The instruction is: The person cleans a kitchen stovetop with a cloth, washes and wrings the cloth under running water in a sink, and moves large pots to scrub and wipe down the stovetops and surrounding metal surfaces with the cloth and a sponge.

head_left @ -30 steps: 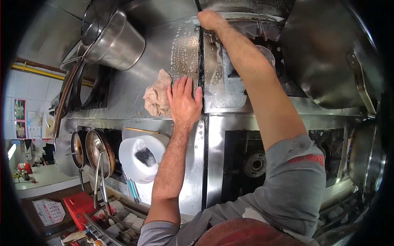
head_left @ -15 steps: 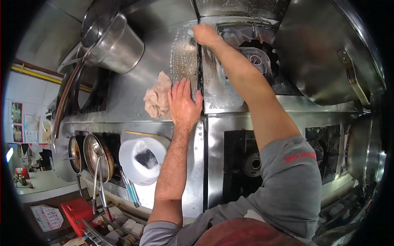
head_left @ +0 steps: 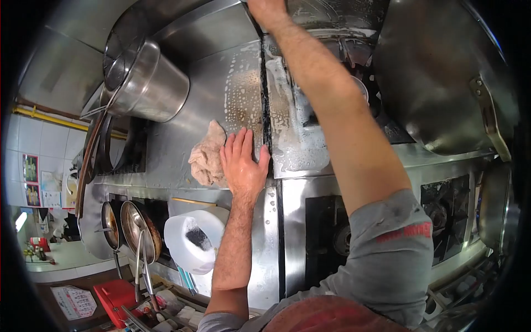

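Observation:
My left hand (head_left: 243,165) lies flat on the steel surface (head_left: 171,144), fingers spread, right beside a crumpled beige cloth (head_left: 207,157). Stretched to the top edge of the view, my right hand (head_left: 267,12) is closed at the upper steel wall; what it holds, if anything, is hidden. Foam and droplets (head_left: 240,91) cover the steel on both sides of a dark seam (head_left: 266,105). Nearer to me stands a white tub (head_left: 180,243) with suds and a dark pad (head_left: 197,238) inside.
A tall steel pot (head_left: 155,83) with a wire strainer (head_left: 119,55) stands at the upper left. A large pan (head_left: 437,77) leans at the right. Burners (head_left: 343,238) lie in front. Pans (head_left: 135,229) and tongs (head_left: 146,271) are left of the tub.
My right hand has gone from the foamy seam up to the wall at the top edge. My left hand stays flat near the cloth. The camera view has shifted, so the surface appears lower.

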Demonstrator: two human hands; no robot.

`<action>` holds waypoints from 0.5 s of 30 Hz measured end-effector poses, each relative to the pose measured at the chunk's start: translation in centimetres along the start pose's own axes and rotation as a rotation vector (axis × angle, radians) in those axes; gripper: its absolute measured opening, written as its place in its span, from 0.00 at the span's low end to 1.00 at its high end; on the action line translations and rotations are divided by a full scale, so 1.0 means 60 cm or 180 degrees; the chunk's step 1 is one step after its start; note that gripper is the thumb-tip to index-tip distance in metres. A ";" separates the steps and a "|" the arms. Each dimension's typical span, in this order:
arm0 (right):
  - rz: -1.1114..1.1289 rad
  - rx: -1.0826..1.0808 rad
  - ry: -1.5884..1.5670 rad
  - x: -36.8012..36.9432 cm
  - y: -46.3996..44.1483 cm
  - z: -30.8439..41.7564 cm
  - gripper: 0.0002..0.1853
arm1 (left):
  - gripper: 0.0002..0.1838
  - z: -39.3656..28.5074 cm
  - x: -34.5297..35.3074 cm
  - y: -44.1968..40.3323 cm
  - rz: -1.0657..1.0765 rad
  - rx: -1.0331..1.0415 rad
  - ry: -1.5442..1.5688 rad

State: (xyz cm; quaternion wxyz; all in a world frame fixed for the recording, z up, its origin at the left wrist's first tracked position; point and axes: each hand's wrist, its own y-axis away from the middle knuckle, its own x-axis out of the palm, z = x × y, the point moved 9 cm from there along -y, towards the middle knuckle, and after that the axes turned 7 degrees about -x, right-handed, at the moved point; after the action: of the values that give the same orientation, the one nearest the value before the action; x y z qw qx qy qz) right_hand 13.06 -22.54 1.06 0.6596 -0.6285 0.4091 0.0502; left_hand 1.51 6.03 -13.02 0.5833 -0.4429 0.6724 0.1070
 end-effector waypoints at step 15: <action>-0.0165 0.0489 -0.0248 0.078 -0.002 -0.053 0.10 | 0.24 0.003 -0.015 0.003 -0.0186 -0.0066 0.0016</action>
State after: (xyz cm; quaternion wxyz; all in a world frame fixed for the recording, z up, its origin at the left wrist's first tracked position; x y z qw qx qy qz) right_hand 14.73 -27.45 -1.28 0.7223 -0.5840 0.3694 0.0260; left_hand 1.42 6.65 -12.37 0.5799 -0.4687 0.6595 0.0958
